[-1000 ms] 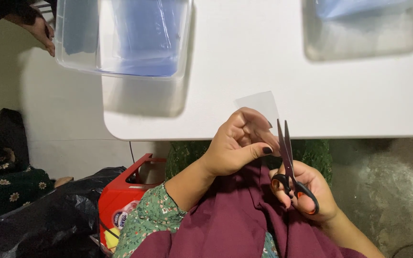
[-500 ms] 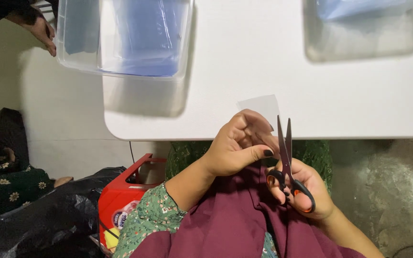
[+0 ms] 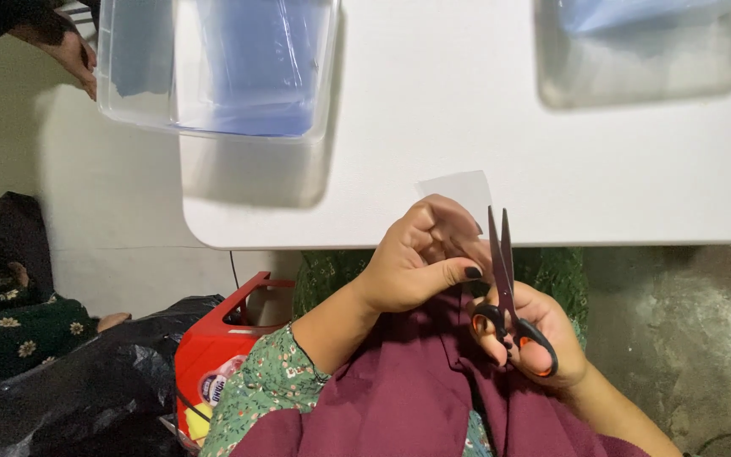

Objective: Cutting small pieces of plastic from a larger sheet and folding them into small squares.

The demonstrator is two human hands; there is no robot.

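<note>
My left hand (image 3: 420, 254) pinches a small clear plastic sheet (image 3: 460, 188) at the near edge of the white table (image 3: 433, 118). My right hand (image 3: 530, 334) grips black scissors with orange-lined handles (image 3: 509, 292), blades nearly closed and pointing up beside the sheet's right edge. Both hands hover over maroon cloth (image 3: 399, 398) on my lap.
A clear plastic bin with blue sheets (image 3: 213, 63) overhangs the table's left corner; another person's hand (image 3: 69, 51) touches its left side. A second clear container (image 3: 636, 51) sits far right. A red crate (image 3: 217, 355) and black bags (image 3: 69, 389) lie on the floor at left.
The hands and scissors have barely shifted; the scissors blades sit slightly lower along the sheet's edge. The other person's hand stays at the bin.
</note>
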